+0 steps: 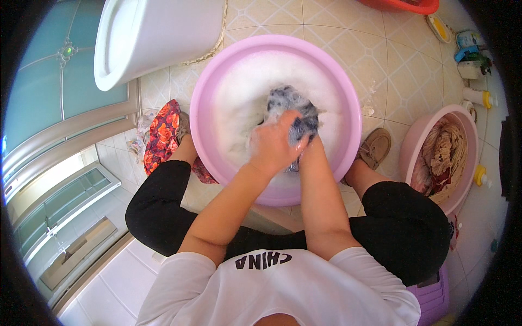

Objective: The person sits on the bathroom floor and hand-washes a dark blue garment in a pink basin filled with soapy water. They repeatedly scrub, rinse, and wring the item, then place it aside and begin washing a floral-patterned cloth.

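Note:
A large pink plastic basin (276, 38) stands on the floor between my feet, filled with white suds (240, 81). Over its middle, a dark wet cloth (291, 100) is bunched up and coated in foam. My left hand (273, 140) grips the cloth from the left side, its fingers bent around the fabric. On the right, my right hand (306, 136) is at the same cloth, mostly hidden behind the fabric and my left hand; how its fingers lie cannot be told.
A smaller pink tub (473, 163) of laundry (442, 150) stands at the right. Bottles (475, 96) line the right wall. A white container (175, 36) is at upper left, a red basin (401, 6) at the top. Floral fabric (163, 136) lies by my left foot.

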Action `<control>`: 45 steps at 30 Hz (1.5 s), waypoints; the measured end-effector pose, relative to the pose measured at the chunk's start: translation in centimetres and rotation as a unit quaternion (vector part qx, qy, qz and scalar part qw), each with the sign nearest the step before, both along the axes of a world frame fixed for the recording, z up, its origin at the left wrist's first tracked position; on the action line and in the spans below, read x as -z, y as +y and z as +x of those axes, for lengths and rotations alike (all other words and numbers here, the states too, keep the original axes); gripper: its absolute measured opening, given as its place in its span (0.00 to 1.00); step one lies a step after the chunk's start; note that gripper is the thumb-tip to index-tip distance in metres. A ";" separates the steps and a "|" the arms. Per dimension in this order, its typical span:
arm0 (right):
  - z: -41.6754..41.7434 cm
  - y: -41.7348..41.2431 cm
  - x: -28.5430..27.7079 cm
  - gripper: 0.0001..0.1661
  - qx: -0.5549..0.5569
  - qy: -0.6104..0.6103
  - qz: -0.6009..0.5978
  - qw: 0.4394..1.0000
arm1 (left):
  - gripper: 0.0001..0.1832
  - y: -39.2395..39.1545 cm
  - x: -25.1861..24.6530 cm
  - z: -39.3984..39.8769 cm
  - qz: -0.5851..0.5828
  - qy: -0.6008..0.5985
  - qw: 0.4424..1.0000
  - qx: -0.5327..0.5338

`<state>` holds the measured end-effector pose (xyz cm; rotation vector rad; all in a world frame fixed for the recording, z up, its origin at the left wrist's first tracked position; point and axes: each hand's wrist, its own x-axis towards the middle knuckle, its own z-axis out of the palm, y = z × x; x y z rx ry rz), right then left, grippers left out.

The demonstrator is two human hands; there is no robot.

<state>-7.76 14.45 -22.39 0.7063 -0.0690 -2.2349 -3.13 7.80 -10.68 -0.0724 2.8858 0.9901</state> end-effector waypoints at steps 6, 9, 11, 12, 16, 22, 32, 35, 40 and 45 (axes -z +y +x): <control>0.2 -1.5 -1.5 0.25 -0.066 0.001 0.287 0.956 | 0.16 -3.3 0.1 -2.5 0.035 -0.056 0.990 -0.123; 0.3 -1.2 -3.2 0.28 -0.167 0.045 0.361 0.916 | 0.21 -6.7 2.4 -2.3 0.043 -0.115 0.972 -0.200; 0.1 -0.7 -3.4 0.29 -0.224 0.068 0.373 0.898 | 0.21 -9.8 3.9 -2.1 0.029 -0.167 0.946 -0.277; -0.2 -0.5 -3.8 0.32 -0.253 0.086 0.375 0.888 | 0.21 -10.8 4.4 -1.7 0.012 -0.171 0.946 -0.274; -1.1 0.4 -2.1 0.39 -0.193 0.223 0.523 0.799 | 0.23 -13.3 7.6 0.8 -0.025 -0.104 0.959 -0.264; 2.5 -1.2 -1.7 0.47 -0.315 0.467 0.709 0.424 | 0.50 -10.9 12.9 4.9 -0.164 -0.181 0.968 -0.053; 2.8 -0.9 3.1 0.37 -0.362 0.157 0.601 0.695 | 0.17 -15.6 26.7 8.8 -0.002 -0.316 0.901 -0.299; 2.5 0.2 5.4 0.38 -0.222 0.015 0.547 0.807 | 0.21 -10.7 16.7 4.8 0.203 -0.251 0.903 -0.282; 0.8 0.9 -1.6 0.37 -0.054 -0.051 0.233 0.970 | 0.33 -3.5 2.1 2.3 0.119 -0.041 0.991 0.039; 0.7 1.3 -1.1 0.34 0.031 0.022 0.030 0.999 | 0.38 -0.2 -0.6 1.9 -0.037 -0.013 0.994 0.099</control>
